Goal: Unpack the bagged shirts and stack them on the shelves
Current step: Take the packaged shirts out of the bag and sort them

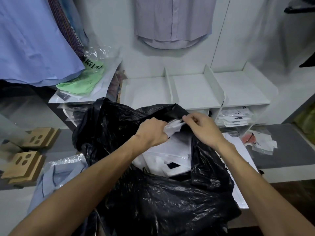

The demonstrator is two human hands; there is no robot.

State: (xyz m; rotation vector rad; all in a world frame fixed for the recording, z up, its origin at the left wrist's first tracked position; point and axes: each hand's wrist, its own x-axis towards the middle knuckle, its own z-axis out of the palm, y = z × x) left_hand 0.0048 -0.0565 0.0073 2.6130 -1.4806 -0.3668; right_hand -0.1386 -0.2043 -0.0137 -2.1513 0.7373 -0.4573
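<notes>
While both hands meet above the sack's mouth, the scene reads thus:
Left hand: fingers curled, gripping the clear-wrapped edge of a white bagged shirt at the top of the sack.
Right hand: fingers pressed together, pinching the same wrapper edge from the other side, just beside the left hand.
Black plastic sack: open in the middle foreground, its far rim folded back under the hands.
White packaged shirts: lying inside the sack's mouth, one showing a dark label.
White shelf: behind the sack, its top split by upright dividers.
Lower compartment, right end: folded packaged shirts stacked inside.
Green shirt in clear wrap: on the shelf's left end.
Light blue bagged shirt: left of the sack.
Lilac striped shirt: hanging on the wall above the shelf.
</notes>
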